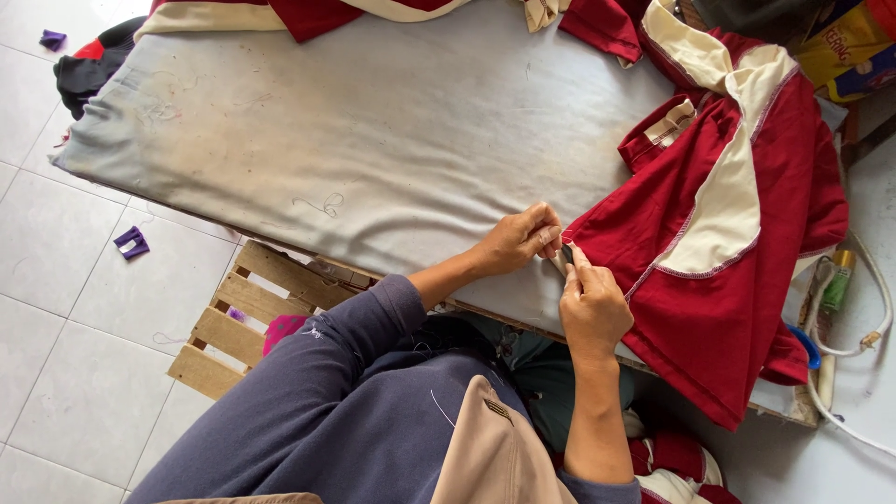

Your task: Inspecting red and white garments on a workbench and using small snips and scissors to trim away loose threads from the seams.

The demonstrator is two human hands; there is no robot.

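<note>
Both hands — left hand (515, 241), right hand (590, 303) — pinch the red garment (709, 308) hem; keep that edge taut and flat on the grey pad (373, 140).

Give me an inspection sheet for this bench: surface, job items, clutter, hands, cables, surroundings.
Surface: grey padded table, stained, loose threads on it.
Job's things: red garment with cream panel, draped over the table's right end; its corner is pinched between both hands.
Clutter: more red and cream cloth at the far edge; yellow packets top right.
Grippers: left hand and right hand both grip the garment's edge.
Cables: white cord at right.
Surroundings: tiled floor, wooden pallet, purple scraps.
</note>
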